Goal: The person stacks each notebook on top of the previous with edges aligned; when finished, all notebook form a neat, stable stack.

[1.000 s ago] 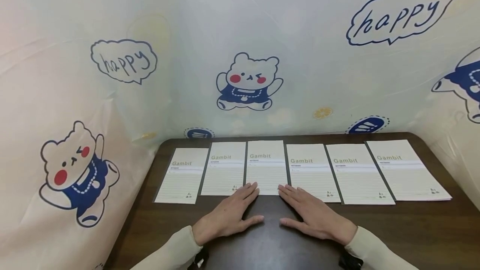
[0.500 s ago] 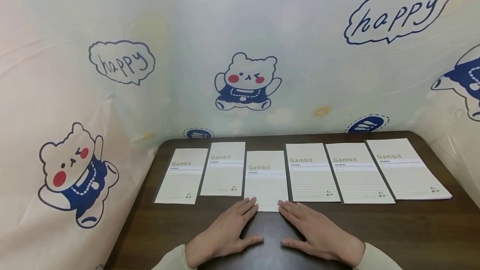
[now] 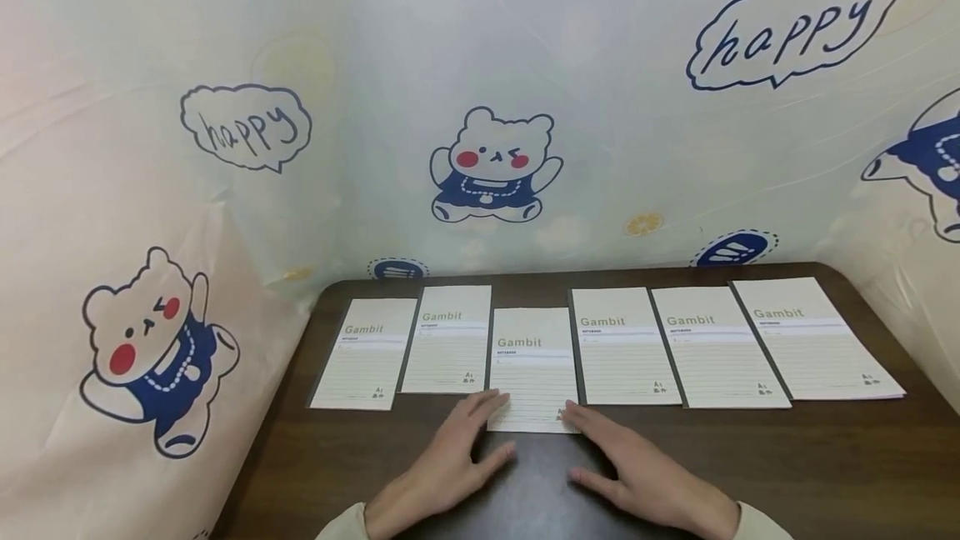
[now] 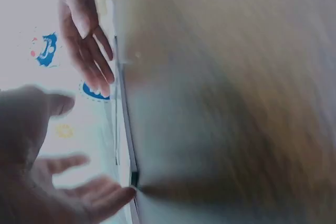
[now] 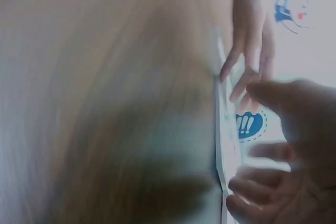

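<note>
Notebook [image 3: 532, 373] just drawn toward 6 o'clock, out of line with row of notebooks [image 3: 446, 348], shift apparently done; left hand [image 3: 456, 458] at its 7 o'clock, right hand [image 3: 643, 467] at 5; fingers loose, nothing gripped.

Soft light glosses the table [image 3: 536, 494]; wrist views seem motion-blurred.

Six white rectangular paper notebooks [image 3: 533, 370]: "Gambit" in large tan letters, small dark "NOTEBOOK" below; lower right corner, "A" plus tiny characters, too small to tell. Pale printed fabric backdrop [image 3: 622, 140]: handwritten-style "happy" in left navy-outlined speech bubble [image 3: 246, 127], same in right navy-outlined speech bubble [image 3: 797, 26]. Round blue dashed-rim badge print [image 5: 251, 124]: white "!!!", right wrist view.
</note>
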### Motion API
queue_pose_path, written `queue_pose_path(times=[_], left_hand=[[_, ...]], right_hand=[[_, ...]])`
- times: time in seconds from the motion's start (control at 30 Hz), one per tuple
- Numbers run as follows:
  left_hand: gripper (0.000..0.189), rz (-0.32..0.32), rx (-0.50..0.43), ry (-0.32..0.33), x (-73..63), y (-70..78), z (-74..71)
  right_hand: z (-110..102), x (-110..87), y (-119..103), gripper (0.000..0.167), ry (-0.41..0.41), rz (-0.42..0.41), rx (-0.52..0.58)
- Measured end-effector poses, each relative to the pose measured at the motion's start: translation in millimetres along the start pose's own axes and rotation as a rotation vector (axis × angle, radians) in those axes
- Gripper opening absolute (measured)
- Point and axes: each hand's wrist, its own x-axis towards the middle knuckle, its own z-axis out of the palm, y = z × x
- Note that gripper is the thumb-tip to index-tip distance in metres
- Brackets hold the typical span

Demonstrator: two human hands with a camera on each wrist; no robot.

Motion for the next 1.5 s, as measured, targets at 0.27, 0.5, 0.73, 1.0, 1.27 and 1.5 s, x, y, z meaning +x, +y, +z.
queue_pose_path(times=[0.27,0.5,0.73,1.0,1.27,1.5], left_hand=[[0.053,-0.287,-0.359,0.123,7.5,-2.4,-8.7],[0.058,-0.398,-0.568,0.080,6.1,1.4,-12.3],[0.058,-0.443,-0.789,0.100,8.7,0.5,-11.4],[0.064,-0.512,-0.861,0.069,12.0,0.5,-18.7],[0.062,-0.478,-0.923,0.064,12.6,-6.1,-18.4],[0.057,-0.466,-0.947,0.044,16.4,-13.1,-15.2]], right_hand=[[-3.7,1.9,-10.1,0.067,0.080,0.405,0.668],[-4.0,4.8,-8.0,0.068,0.020,0.634,1.140],[-2.1,7.4,-1.0,0.062,0.051,0.712,1.308],[-0.4,12.9,2.8,0.069,0.059,0.726,1.298],[3.6,18.2,3.9,0.063,0.073,0.701,1.189],[3.1,26.0,6.8,0.061,0.083,0.660,1.196]])
